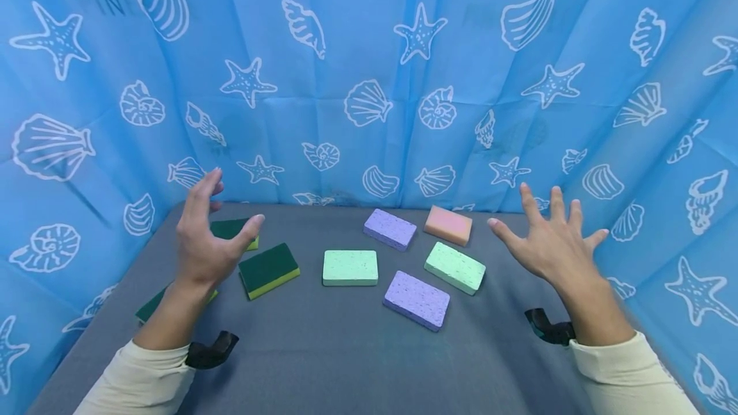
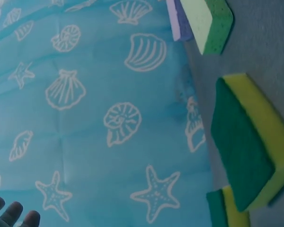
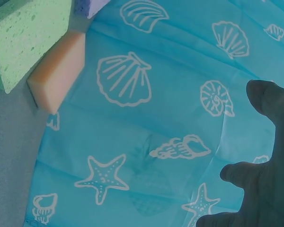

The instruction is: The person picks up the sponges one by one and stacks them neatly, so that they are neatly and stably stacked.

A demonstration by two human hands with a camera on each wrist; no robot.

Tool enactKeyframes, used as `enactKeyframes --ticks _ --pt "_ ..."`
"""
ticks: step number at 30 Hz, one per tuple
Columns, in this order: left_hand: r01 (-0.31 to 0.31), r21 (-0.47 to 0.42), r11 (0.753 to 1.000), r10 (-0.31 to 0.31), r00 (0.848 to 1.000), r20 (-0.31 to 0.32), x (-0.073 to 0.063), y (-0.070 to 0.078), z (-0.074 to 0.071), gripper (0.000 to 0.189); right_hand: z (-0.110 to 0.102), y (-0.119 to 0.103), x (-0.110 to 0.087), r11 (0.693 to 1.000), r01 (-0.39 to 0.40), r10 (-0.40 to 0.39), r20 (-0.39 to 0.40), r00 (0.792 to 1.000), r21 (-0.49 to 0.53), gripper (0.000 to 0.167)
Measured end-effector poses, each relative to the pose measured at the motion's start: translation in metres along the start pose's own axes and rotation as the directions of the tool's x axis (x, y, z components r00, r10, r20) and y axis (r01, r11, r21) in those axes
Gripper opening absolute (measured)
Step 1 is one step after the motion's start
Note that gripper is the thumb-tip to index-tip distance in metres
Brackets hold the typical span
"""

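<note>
Left hand and right hand are hovering apart, empty; sponges, some half-hidden, are seemingly lying broad-face down, which should be keeping them steady.

Free gap between green-yellow sponge and mint sponge, curtain beyond

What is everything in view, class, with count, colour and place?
Scouring sponges: 3, green and yellow, table's left side
Mint sponges: 2, pale green, centre and right of centre
Purple sponges: 2, purple, one far, one nearer
Peach sponge: 1, pinkish orange, near far edge
Table: 1, grey, under the sponges
Curtain: 1, blue and white, behind and beside table
Wrist pieces: 2, black, wrists
Sleeves: 2, cream, forearms
Left hand: 1, bare, left side
Right hand: 1, bare, right side
</note>
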State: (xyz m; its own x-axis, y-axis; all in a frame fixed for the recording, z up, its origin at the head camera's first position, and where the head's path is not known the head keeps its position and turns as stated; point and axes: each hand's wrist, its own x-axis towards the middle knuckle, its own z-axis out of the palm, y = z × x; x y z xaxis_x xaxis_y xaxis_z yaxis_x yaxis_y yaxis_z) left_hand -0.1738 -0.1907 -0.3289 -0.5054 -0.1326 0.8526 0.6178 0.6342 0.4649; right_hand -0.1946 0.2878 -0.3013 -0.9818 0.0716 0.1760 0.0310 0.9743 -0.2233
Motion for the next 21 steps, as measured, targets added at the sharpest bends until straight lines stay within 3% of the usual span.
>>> enactKeyframes --ticks 8,16,21 --pt "0.013 -0.135 0.991 -0.006 0.999 0.048 -0.017 -0.003 0.018 0.076 0.002 0.002 -0.001 1.0 0.0 0.0 0.018 1.0 0.004 0.1" --pt "0.107 -0.177 0.978 -0.088 0.99 0.11 -0.034 -0.003 0.034 0.074 0.004 0.004 -0.001 1.0 -0.01 0.01 0.023 1.0 0.004 0.1" --pt "0.142 -0.214 0.966 -0.111 0.982 0.152 -0.039 0.01 0.038 0.071 0.005 0.004 -0.001 1.0 -0.012 0.012 0.028 1.0 -0.001 0.1"
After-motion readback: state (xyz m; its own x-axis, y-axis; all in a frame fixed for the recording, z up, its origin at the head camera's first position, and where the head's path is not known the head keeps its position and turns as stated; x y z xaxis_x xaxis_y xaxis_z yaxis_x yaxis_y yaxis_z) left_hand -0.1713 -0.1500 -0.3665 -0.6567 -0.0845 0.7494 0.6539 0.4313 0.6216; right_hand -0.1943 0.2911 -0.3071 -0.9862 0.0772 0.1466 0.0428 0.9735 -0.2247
